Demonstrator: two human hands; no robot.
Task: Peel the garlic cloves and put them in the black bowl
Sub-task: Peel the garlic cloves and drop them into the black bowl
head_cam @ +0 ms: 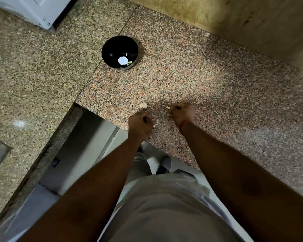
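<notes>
- The hands come first: the left hand (141, 122) is curled closed at the near edge of the table, and whether it pinches anything I cannot tell, since the fingers hide what is under them. The right hand (182, 113), just to its right and a little apart, is also curled, its fingertips touching a pale garlic clove (168, 107) at its left side; it appears to be gripping that clove, though only a sliver shows.
- The table (208, 81) is speckled granite, hard and flat, so a clove can be pressed or rolled against it without give.
- The black bowl (119, 52) sits far from the hands, up and to the left, upright. It looks glossy and rigid, likely to slide if nudged. A white round patch and one or two pale bits lie inside; these may be peeled cloves, but that is too small to tell.
- A garlic piece (143, 105) lies on the table just beyond the left hand. It should be light and firm with dry, papery, brittle skin; best pinched at the ends, peeling from the tip.
- Thin skin scraps (157, 122) lie between the hands, feather-light.
- No brand, label or readable writing shows anywhere.
</notes>
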